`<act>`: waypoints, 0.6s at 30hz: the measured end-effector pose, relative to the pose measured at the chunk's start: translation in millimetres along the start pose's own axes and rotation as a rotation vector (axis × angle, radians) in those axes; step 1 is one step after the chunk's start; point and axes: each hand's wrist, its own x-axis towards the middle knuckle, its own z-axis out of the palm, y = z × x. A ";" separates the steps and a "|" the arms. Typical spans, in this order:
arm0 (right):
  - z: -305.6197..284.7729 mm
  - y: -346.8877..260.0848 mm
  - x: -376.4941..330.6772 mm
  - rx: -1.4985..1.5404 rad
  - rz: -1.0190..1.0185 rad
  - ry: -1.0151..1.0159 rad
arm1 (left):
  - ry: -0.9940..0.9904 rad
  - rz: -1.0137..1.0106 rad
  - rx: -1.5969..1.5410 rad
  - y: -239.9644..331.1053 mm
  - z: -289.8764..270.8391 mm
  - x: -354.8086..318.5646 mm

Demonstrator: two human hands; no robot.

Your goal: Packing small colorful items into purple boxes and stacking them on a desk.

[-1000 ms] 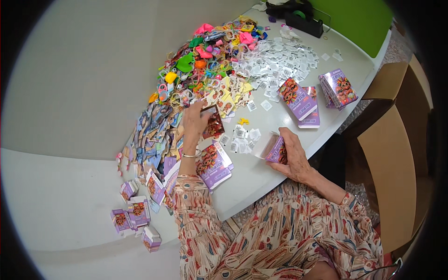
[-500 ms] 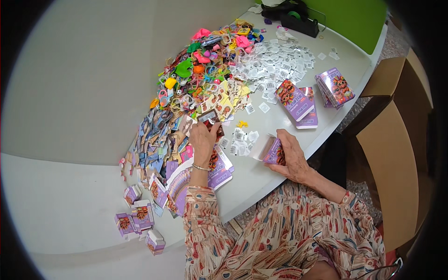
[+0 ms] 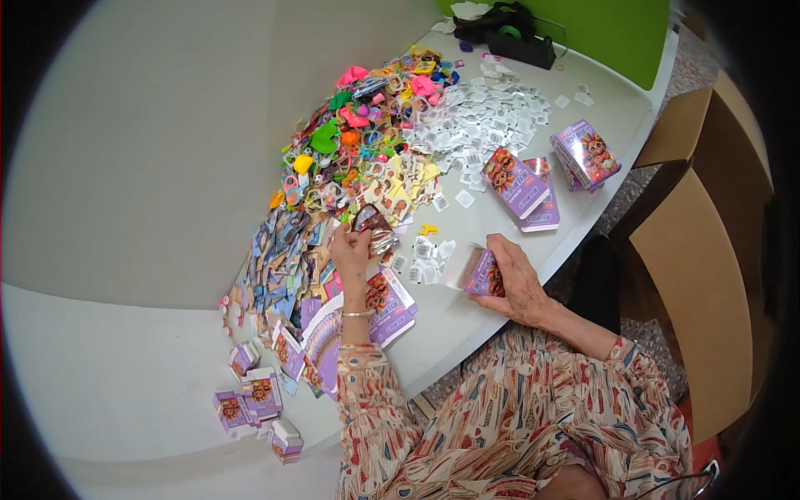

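My right hand [image 3: 518,287] is wrapped round a small purple picture box [image 3: 483,273], held above the table, its flap end open toward the left. Further left, my left hand [image 3: 352,254] pinches the edge of a dark brown foil packet [image 3: 372,223] whose lower part shines silver. Under my left wrist lie flat purple cartons [image 3: 390,304] and a fanned row of purple-edged cards [image 3: 323,337]. Between the hands are a little group of white labelled sachets [image 3: 431,262] and a small yellow toy [image 3: 428,229].
Colourful small toys [image 3: 350,137] heap against the wall, beside white sachets [image 3: 492,117], cream cards [image 3: 400,187] and bluish packets [image 3: 283,258]. Closed purple boxes [image 3: 585,154] and flat ones [image 3: 521,190] lie at right. Small boxes [image 3: 262,393] stand lower left; a cardboard carton [image 3: 696,283] is beside the table.
My left hand has shifted slightly left and down on the foil packet, so more of its silvery part shows. My right hand keeps its hold on the box. The whole view has shifted a little.
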 end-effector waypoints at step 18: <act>-62.6 9.8 34.2 1.259 0.530 -0.383 | -0.575 0.318 -0.380 117.2 16.7 -74.1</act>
